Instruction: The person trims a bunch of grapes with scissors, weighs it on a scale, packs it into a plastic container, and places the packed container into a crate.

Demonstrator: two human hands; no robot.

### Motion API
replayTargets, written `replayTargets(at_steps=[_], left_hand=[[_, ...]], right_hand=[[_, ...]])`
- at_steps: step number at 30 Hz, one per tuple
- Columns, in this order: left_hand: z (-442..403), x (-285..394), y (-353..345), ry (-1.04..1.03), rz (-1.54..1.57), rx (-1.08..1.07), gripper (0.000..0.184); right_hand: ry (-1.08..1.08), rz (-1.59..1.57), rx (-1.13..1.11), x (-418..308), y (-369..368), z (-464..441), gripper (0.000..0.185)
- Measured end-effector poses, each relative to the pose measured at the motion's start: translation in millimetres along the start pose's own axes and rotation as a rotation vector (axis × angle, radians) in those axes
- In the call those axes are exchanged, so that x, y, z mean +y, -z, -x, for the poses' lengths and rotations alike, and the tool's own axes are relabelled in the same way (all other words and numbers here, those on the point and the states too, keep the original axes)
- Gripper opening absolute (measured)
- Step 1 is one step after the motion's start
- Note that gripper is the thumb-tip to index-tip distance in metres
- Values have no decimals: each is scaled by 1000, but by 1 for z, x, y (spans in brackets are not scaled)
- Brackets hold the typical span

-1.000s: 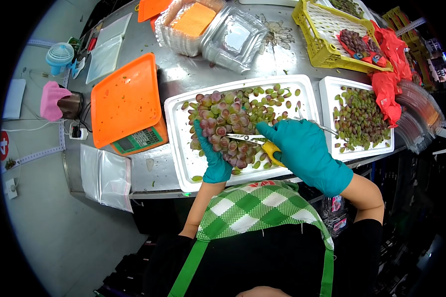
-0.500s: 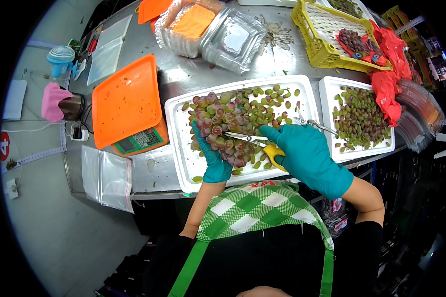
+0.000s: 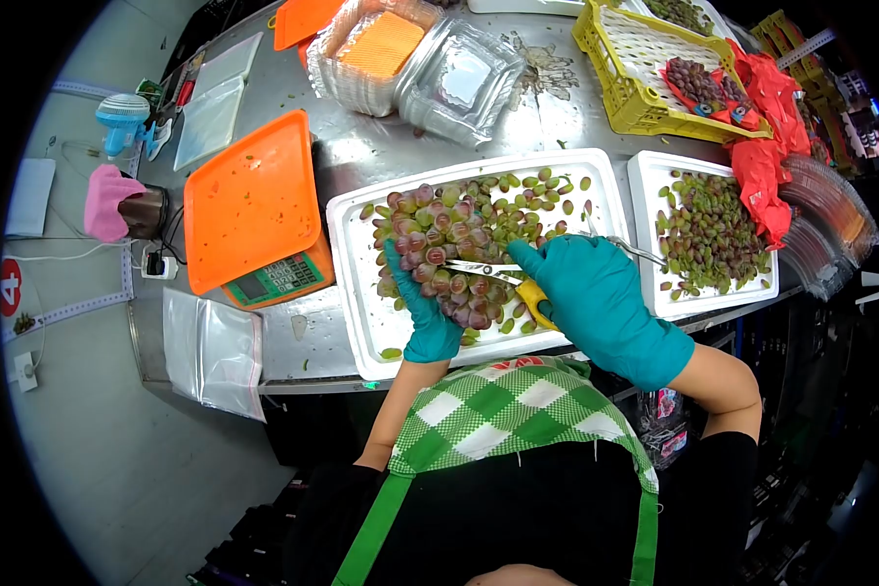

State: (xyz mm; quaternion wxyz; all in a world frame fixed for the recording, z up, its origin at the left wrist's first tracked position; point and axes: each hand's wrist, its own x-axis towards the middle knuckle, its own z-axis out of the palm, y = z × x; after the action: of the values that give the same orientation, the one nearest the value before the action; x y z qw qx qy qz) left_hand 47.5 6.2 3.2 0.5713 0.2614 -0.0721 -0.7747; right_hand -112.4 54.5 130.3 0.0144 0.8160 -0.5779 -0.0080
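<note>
My left hand, in a teal glove, holds a bunch of reddish-purple grapes from its left and lower side; the bunch hides part of the fingers. In my right hand, also gloved, are scissors with yellow handles. Their metal blades point left and lie against the grapes. Under both hands is a white foam tray with loose green and reddish grapes scattered in it. Behind my right hand, another metal tool rests across the tray's right rim, its near part hidden.
An orange-topped scale stands left of the tray. Behind are clear plastic boxes and a yellow crate holding packed grapes. At right sits a second white tray full of loose grapes. Plastic bags hang over the front left edge.
The scissor blades look closer together than before, still against the grapes. My right hand has shifted slightly up, with its handle grip partly more covered. The bunch stays in my left hand.
</note>
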Motion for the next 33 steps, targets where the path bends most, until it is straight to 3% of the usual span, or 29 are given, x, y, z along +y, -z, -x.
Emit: replayTargets(at_steps=[18,24,27,30,33], left_hand=[[2,-5,0,74,-11,-18,60],[5,-1,-11,46,-47,-15,60],[3,0,-10,53,-26,-48,60],[2,3,-9,31,-65,-52,61],[7,6,-11,-42,-165,-14,62]], right_hand=[[67,401,14,-2,2,-1,47],[81,318,-1,1,6,-2,48],[71,106,-48,6,7,-3,47],[98,-19,-44,11,24,-2,32],[87,-42,-84,14,31,6,35]])
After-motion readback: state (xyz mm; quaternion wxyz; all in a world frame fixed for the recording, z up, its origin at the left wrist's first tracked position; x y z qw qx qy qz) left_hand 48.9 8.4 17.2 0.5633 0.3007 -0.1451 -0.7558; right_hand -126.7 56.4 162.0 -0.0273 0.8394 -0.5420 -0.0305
